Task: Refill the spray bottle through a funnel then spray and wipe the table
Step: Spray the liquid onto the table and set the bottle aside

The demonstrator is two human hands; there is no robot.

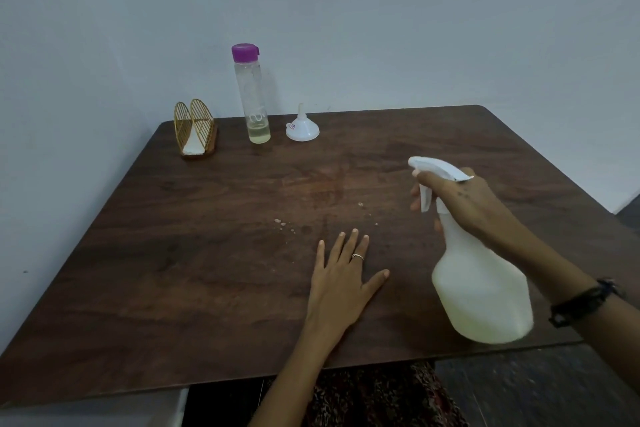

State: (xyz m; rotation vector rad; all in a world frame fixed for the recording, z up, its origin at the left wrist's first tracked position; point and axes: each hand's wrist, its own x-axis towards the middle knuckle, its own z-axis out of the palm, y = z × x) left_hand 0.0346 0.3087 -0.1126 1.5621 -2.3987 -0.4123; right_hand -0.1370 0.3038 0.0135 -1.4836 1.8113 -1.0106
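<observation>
My right hand (464, 204) grips the neck of a white spray bottle (481, 291), fingers curled at the trigger, nozzle pointing left and held above the dark wooden table (173, 270). Flat on the table near the front middle lies my left hand (343, 281), fingers straight and spread, holding nothing. A white funnel (302, 126) stands upside down at the back of the table. Beside it, to the left, is a tall clear bottle (252, 97) with a purple cap and a little pale liquid at the bottom. Small droplets (282, 224) and crumbs dot the table's middle.
A gold wire napkin holder (195, 130) with a white napkin sits at the back left corner. A pale wall runs behind and to the left of the table. The table's front edge is close to my body.
</observation>
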